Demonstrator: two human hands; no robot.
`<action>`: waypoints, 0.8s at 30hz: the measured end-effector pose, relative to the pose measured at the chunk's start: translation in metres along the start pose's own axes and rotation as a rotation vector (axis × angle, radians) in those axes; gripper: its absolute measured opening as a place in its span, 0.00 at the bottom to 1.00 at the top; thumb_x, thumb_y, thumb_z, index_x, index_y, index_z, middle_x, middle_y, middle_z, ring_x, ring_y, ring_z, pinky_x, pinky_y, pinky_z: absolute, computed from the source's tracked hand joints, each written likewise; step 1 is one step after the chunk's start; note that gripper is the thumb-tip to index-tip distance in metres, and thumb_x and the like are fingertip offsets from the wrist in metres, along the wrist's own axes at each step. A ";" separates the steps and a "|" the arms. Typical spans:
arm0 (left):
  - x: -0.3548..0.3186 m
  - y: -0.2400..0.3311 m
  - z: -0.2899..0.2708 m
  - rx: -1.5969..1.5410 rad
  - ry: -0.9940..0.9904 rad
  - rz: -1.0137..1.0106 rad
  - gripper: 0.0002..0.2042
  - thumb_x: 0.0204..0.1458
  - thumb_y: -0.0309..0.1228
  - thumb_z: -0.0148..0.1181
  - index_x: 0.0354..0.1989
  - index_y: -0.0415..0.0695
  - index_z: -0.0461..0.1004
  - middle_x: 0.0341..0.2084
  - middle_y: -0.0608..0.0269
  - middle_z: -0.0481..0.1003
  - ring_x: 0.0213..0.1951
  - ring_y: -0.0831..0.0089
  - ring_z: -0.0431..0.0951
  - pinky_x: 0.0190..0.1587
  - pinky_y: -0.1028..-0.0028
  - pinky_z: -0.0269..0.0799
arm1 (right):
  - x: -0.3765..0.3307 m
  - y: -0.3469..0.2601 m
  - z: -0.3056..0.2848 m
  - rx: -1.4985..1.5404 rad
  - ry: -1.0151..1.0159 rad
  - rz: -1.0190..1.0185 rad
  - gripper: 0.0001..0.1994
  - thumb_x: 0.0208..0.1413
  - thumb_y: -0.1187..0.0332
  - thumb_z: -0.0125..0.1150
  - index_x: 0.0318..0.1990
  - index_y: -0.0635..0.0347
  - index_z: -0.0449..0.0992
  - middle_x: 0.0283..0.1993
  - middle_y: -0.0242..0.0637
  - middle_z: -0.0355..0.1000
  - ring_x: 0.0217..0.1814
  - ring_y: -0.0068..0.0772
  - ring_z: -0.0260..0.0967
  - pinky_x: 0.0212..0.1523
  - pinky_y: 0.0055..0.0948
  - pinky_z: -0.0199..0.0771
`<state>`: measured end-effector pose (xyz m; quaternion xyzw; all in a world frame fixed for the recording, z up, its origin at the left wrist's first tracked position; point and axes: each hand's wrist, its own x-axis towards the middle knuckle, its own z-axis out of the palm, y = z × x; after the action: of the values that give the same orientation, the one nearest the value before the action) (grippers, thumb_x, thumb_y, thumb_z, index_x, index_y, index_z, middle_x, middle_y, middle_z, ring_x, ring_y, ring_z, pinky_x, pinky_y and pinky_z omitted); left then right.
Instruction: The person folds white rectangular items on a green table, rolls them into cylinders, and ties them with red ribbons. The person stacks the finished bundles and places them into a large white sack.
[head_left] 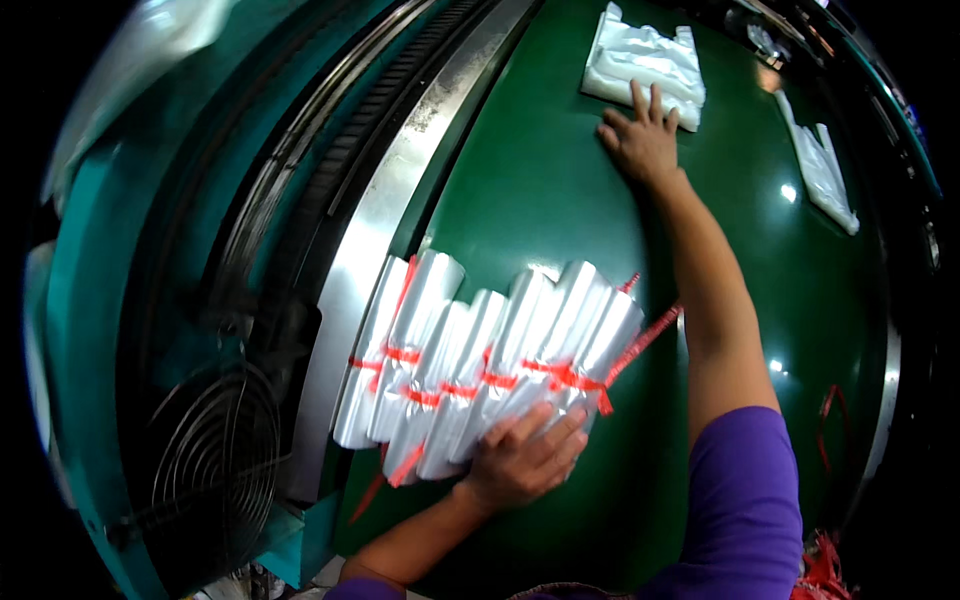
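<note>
My left hand [525, 455] is set on the near right end of the rolls [515, 345]. Its fingers are bent over the surface; I cannot tell whether they pinch a roll or only rest on it. The rolls are shiny whitish plastic, placed side by side on the near left part of the table [530, 200], far ends tilted to the right. Red ties [422, 397] cross their middles, and one loose length extends past the right side of the row, toward my right forearm.

My right hand [645, 145] is extended to the far side. Its fingers are spread and pinch nothing; the fingertips overlap the near edge of the stack [650, 60]. The stack is made of white bags and lies flat, handles pointing far.

A separate white bundle [828, 175] lies to the right of the stack, well apart. A metal rail [400, 170] borders the table on the left. A round wire guard [220, 450] is at the near left
</note>
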<state>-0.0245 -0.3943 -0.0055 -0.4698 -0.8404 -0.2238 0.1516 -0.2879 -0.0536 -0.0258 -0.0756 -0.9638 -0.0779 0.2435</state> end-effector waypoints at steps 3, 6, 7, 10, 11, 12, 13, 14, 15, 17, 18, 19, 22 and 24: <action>0.005 -0.006 0.006 -0.009 -0.019 0.000 0.12 0.50 0.41 0.55 0.42 0.58 0.77 0.50 0.74 0.73 0.52 0.69 0.66 0.52 0.69 0.54 | 0.030 0.027 0.022 -0.002 -0.165 0.110 0.24 0.59 0.45 0.41 0.51 0.50 0.72 0.61 0.46 0.59 0.67 0.47 0.51 0.62 0.56 0.48; 0.010 -0.007 0.011 -0.042 -0.001 -0.006 0.11 0.48 0.39 0.56 0.40 0.58 0.77 0.49 0.75 0.73 0.52 0.69 0.66 0.52 0.69 0.54 | 0.024 0.057 0.012 0.064 -0.193 0.053 0.25 0.59 0.46 0.42 0.48 0.58 0.71 0.49 0.47 0.67 0.53 0.48 0.65 0.53 0.45 0.63; 0.009 -0.006 0.010 -0.055 -0.006 -0.017 0.11 0.48 0.39 0.57 0.40 0.58 0.77 0.49 0.75 0.73 0.52 0.69 0.66 0.52 0.69 0.54 | 0.007 0.061 0.004 0.093 -0.195 0.049 0.25 0.59 0.47 0.43 0.47 0.59 0.71 0.49 0.48 0.67 0.52 0.49 0.65 0.51 0.45 0.63; 0.002 0.007 -0.003 -0.046 0.022 -0.021 0.12 0.46 0.37 0.58 0.40 0.57 0.77 0.51 0.74 0.72 0.53 0.69 0.66 0.53 0.67 0.53 | -0.075 0.075 -0.041 0.247 -0.106 -0.003 0.21 0.58 0.51 0.49 0.45 0.61 0.71 0.45 0.50 0.67 0.46 0.53 0.66 0.45 0.45 0.65; -0.002 0.009 -0.005 -0.047 0.041 -0.011 0.12 0.46 0.37 0.58 0.40 0.56 0.77 0.52 0.74 0.72 0.54 0.69 0.65 0.54 0.67 0.53 | -0.106 0.075 -0.068 0.244 -0.139 -0.020 0.19 0.56 0.54 0.51 0.45 0.62 0.70 0.44 0.50 0.66 0.45 0.53 0.65 0.45 0.45 0.64; -0.006 0.010 -0.008 -0.045 0.061 0.000 0.12 0.46 0.37 0.58 0.40 0.56 0.77 0.52 0.73 0.71 0.54 0.68 0.65 0.54 0.66 0.52 | -0.142 0.071 -0.094 0.229 -0.144 0.001 0.19 0.56 0.55 0.53 0.45 0.62 0.70 0.43 0.50 0.65 0.45 0.53 0.64 0.46 0.45 0.62; -0.014 0.014 -0.010 -0.022 0.078 0.005 0.12 0.46 0.37 0.58 0.40 0.55 0.77 0.54 0.72 0.70 0.55 0.68 0.65 0.55 0.66 0.52 | -0.181 0.063 -0.122 0.229 -0.196 0.018 0.18 0.55 0.57 0.54 0.45 0.63 0.70 0.46 0.50 0.65 0.48 0.52 0.62 0.49 0.44 0.60; -0.020 0.015 -0.009 0.006 0.133 0.038 0.11 0.47 0.37 0.58 0.40 0.55 0.77 0.54 0.72 0.70 0.54 0.68 0.65 0.55 0.65 0.53 | -0.227 0.059 -0.142 0.238 -0.103 -0.019 0.19 0.55 0.58 0.54 0.48 0.64 0.70 0.50 0.51 0.64 0.52 0.53 0.61 0.52 0.43 0.59; -0.029 0.017 -0.012 0.017 0.153 0.052 0.10 0.47 0.37 0.58 0.39 0.54 0.77 0.55 0.71 0.69 0.54 0.68 0.66 0.54 0.65 0.53 | -0.273 0.048 -0.167 0.206 -0.111 -0.012 0.20 0.55 0.60 0.54 0.51 0.64 0.69 0.56 0.55 0.62 0.57 0.55 0.58 0.56 0.44 0.56; -0.045 0.023 -0.017 0.023 0.214 0.082 0.11 0.47 0.36 0.57 0.39 0.52 0.76 0.55 0.70 0.69 0.54 0.66 0.66 0.54 0.65 0.56 | -0.364 0.025 -0.212 0.184 -0.201 0.030 0.21 0.55 0.62 0.54 0.53 0.65 0.68 0.61 0.60 0.57 0.61 0.58 0.55 0.60 0.46 0.52; -0.053 0.026 -0.019 0.044 0.237 0.113 0.10 0.47 0.35 0.57 0.39 0.51 0.76 0.55 0.68 0.68 0.56 0.65 0.65 0.54 0.64 0.56 | -0.405 0.012 -0.235 0.201 -0.216 0.066 0.20 0.55 0.64 0.53 0.53 0.66 0.68 0.61 0.60 0.56 0.62 0.58 0.54 0.61 0.46 0.51; -0.065 0.031 -0.022 0.042 0.286 0.122 0.10 0.47 0.35 0.57 0.39 0.51 0.76 0.55 0.68 0.68 0.57 0.65 0.65 0.56 0.62 0.56 | -0.444 -0.001 -0.253 0.211 -0.209 0.068 0.20 0.55 0.65 0.53 0.53 0.67 0.68 0.62 0.60 0.56 0.62 0.58 0.53 0.61 0.46 0.51; -0.100 0.063 -0.068 -0.084 0.368 0.126 0.14 0.46 0.35 0.61 0.43 0.52 0.74 0.55 0.67 0.68 0.58 0.65 0.64 0.59 0.58 0.53 | -0.528 -0.027 -0.298 0.199 -0.190 0.040 0.18 0.54 0.67 0.53 0.51 0.67 0.68 0.62 0.58 0.56 0.64 0.58 0.52 0.62 0.47 0.50; -0.123 0.087 -0.143 -0.018 0.569 0.260 0.12 0.47 0.32 0.60 0.42 0.53 0.74 0.53 0.66 0.69 0.56 0.66 0.66 0.59 0.59 0.53 | -0.553 -0.029 -0.319 0.195 -0.195 0.050 0.17 0.54 0.68 0.52 0.50 0.67 0.68 0.62 0.58 0.56 0.64 0.57 0.52 0.62 0.47 0.49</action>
<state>0.1199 -0.5172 0.0797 -0.4933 -0.6952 -0.3322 0.4038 0.3335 -0.2012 -0.0174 -0.0830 -0.9837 0.0302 0.1569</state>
